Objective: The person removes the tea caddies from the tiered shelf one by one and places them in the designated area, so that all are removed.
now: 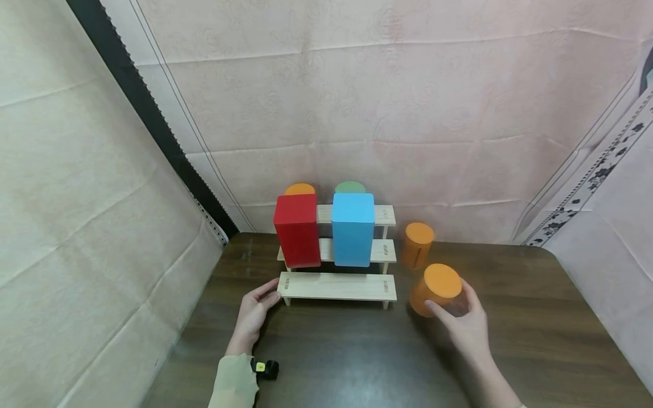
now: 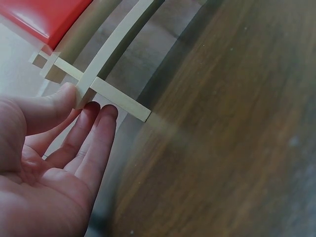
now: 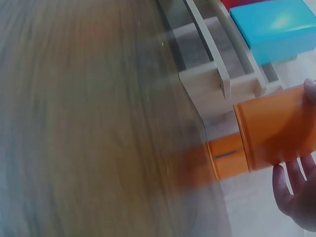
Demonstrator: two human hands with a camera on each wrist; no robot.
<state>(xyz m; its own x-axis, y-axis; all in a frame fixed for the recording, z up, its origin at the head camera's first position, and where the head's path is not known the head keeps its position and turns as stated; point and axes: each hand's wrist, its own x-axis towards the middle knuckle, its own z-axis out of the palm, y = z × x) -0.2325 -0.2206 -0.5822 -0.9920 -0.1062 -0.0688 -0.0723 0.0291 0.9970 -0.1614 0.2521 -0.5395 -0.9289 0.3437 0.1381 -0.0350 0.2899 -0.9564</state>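
A three-step wooden display rack point(image 1: 336, 287) stands on the dark table. My left hand point(image 1: 255, 310) pinches the left end of its lowest step, thumb above and fingertips beneath, as the left wrist view shows point(image 2: 64, 148). My right hand point(image 1: 461, 320) holds an orange cylindrical canister point(image 1: 439, 288) upright by its sides, just right of the rack; whether its base touches the table I cannot tell. Behind it stands a second orange canister point(image 1: 418, 245). On the middle step are a red box point(image 1: 298, 231) and a blue box point(image 1: 353, 229). The lowest step bears nothing.
Behind the red box shows an orange round top point(image 1: 300, 188), and behind the blue box a green round top point(image 1: 350, 186), both mostly hidden. The table point(image 1: 347, 357) ends against pale cloth point(image 1: 388, 102) at the back and sides.
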